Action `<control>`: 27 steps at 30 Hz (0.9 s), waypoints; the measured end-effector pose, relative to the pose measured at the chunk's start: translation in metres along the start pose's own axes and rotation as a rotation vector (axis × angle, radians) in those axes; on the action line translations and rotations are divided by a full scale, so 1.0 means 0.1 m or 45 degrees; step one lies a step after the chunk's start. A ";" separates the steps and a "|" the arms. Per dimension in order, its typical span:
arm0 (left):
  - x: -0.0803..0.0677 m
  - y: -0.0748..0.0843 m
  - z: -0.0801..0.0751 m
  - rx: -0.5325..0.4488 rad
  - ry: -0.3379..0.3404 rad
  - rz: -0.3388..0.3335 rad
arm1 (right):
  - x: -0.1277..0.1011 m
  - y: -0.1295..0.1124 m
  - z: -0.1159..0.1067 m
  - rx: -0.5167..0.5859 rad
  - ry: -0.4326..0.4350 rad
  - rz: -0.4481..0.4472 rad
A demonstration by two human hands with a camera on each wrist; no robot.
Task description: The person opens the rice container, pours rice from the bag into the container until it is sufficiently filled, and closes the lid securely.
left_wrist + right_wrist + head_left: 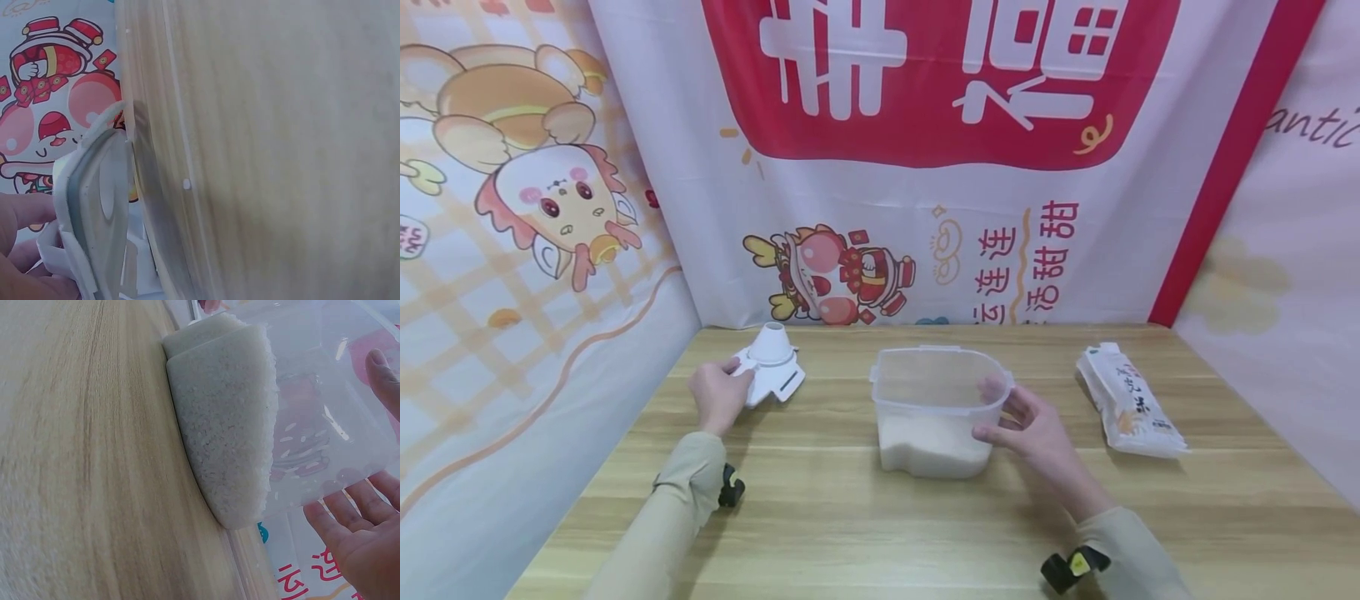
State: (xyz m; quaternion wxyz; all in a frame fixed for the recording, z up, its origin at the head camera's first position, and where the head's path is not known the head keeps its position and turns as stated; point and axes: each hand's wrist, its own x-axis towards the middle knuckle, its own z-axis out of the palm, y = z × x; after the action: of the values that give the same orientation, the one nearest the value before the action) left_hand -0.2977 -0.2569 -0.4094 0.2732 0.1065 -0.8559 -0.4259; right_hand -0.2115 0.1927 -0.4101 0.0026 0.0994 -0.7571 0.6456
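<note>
Rice container (934,421) — right grip (1033,429) wide around one edge; well apart, left grip (719,398) pinches white lid (771,373).

Table (820,533): light wood-grain finish, lighter and darker bands running side to side in the head view. Items observed on the surface: one clear plastic container (934,414), standing upright near the middle, open at the top and partly filled with white rice (928,443); one white printed packet (1131,404), lying at an angle toward the right rear, well apart from the container. At the left rear, one white spouted piece (771,367); whether it contacts the surface cannot be determined.
</note>
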 end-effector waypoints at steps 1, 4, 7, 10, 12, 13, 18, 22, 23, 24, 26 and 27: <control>0.00 0.00 0.00 -0.005 -0.003 -0.002 | 0.00 0.00 0.00 0.003 -0.001 -0.003; 0.00 0.00 -0.01 -0.030 -0.011 -0.012 | 0.00 0.00 -0.01 0.009 -0.005 -0.006; -0.01 0.00 -0.01 -0.050 -0.004 -0.019 | 0.00 0.00 -0.01 0.009 -0.005 -0.006; 0.00 0.01 -0.01 -0.070 0.027 -0.005 | 0.00 -0.01 -0.01 0.007 -0.005 -0.012; 0.00 0.02 -0.02 -0.087 0.044 0.006 | 0.00 -0.01 -0.01 0.009 -0.002 -0.017; 0.01 0.02 -0.02 -0.099 0.047 0.012 | 0.00 -0.01 -0.01 0.013 -0.002 -0.020; 0.01 0.05 -0.05 -0.135 0.054 0.030 | 0.01 0.00 -0.01 0.014 -0.006 -0.009; 0.01 0.09 -0.06 -0.134 0.064 0.049 | 0.02 0.00 -0.02 -0.008 -0.006 -0.025; 0.00 0.10 -0.07 -0.133 0.061 0.051 | 0.02 0.00 -0.02 -0.012 -0.005 -0.033; 0.00 0.12 -0.07 -0.134 0.058 0.050 | 0.02 0.00 -0.02 -0.013 -0.004 -0.040; -0.01 0.16 -0.09 -0.141 0.052 0.045 | 0.03 0.00 -0.03 -0.008 -0.007 -0.053; -0.02 0.18 -0.09 -0.144 0.045 0.039 | 0.03 0.00 -0.03 -0.007 -0.007 -0.057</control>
State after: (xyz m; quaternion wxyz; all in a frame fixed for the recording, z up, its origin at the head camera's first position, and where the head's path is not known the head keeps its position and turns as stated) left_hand -0.2905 -0.2515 -0.3917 0.3006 0.0852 -0.8270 -0.4674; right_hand -0.2149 0.1950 -0.4095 0.0151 0.1182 -0.7565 0.6430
